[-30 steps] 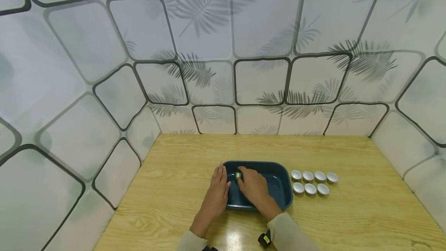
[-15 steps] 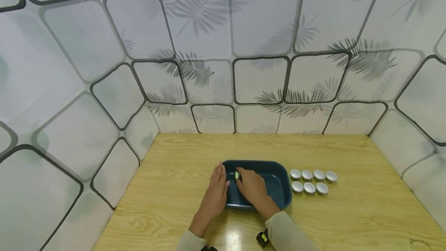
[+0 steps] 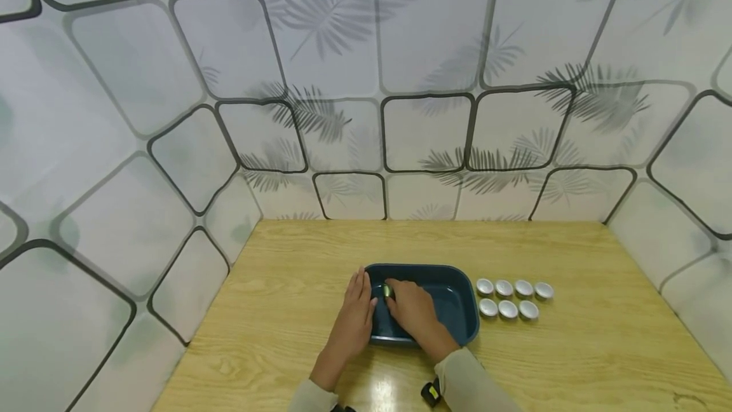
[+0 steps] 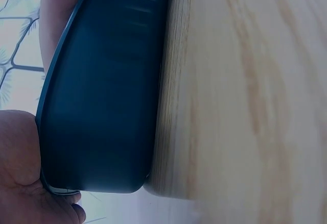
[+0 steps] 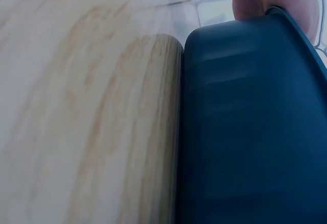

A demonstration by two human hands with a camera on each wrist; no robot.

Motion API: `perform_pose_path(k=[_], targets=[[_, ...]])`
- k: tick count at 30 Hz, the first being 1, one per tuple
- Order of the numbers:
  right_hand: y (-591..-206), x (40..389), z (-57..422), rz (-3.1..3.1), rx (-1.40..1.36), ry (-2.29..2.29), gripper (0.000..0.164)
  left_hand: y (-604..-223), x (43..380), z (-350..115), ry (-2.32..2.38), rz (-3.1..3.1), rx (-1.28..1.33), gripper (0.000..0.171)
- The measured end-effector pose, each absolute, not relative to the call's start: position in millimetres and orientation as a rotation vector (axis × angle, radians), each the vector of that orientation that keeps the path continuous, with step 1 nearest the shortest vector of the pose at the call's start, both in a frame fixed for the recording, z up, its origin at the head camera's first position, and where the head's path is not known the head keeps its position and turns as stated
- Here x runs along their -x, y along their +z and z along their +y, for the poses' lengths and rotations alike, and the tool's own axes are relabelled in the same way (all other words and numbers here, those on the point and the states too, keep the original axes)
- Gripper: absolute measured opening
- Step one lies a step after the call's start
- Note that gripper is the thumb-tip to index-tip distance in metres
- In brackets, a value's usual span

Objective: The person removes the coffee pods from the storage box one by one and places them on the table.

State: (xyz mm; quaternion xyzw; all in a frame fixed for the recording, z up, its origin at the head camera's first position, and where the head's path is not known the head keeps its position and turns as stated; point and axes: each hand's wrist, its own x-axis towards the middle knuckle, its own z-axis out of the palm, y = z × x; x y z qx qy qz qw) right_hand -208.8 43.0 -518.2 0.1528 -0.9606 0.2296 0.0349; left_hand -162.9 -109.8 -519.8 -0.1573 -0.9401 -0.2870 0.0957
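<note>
A dark blue rectangular tray (image 3: 460,301) with raised sides sits on the table. My left hand (image 3: 356,311) lies along its left rim with the fingers straight and pointing away. Inside the tray, toward the left, my right hand (image 3: 414,307) pinches a small shiny green-gold object (image 3: 387,290) between thumb and fingers. Its kind is too small to make out, and the hand covers part of it. In the left wrist view the tray's outer wall (image 4: 102,91) hides most of the left hand. The right wrist view shows the tray wall (image 5: 250,112), with the right hand's contents out of sight.
Several small white cups (image 3: 507,309) stand in two rows on the wooden table (image 3: 600,336), just right of the tray. A patterned wall (image 3: 429,138) rises behind the table, with side walls at left and right.
The small green-gold object has tilted in my right hand's fingers and shifted very slightly left. The left hand stays on the tray's rim. The whole view has shifted slightly.
</note>
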Motion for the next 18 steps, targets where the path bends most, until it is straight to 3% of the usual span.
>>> perform_pose_path(k=[18], targets=[[-521.6,206.0,39.8,-2.914,-0.611,0.565,0.016,-522.6,164.1,-110.0,-0.85,-2.798,0.463,0.053]])
